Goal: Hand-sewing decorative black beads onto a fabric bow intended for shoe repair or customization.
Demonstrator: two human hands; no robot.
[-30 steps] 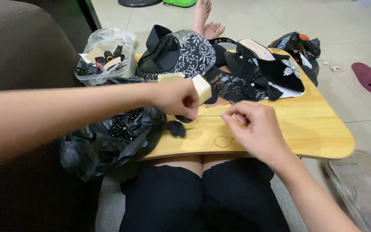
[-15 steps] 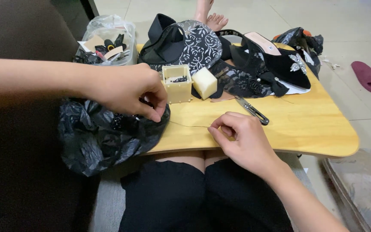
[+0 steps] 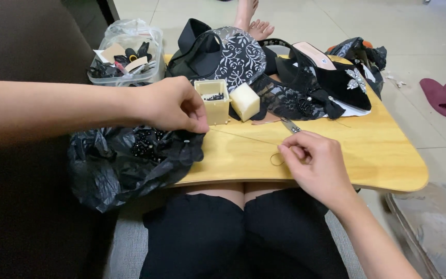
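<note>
Both hands are pinching a thin thread (image 3: 243,137) stretched over the wooden bench (image 3: 378,150): left hand (image 3: 174,106) grips one end above the black beaded fabric (image 3: 145,150), right hand (image 3: 316,165) holds the other near small scissors (image 3: 289,125).

There is one view only, from a camera on the seated person's head. It looks steeply down and forward, close over the wooden lap table (image 3: 383,155) across the knees, taking in tiled floor (image 3: 414,31) beyond.
</note>
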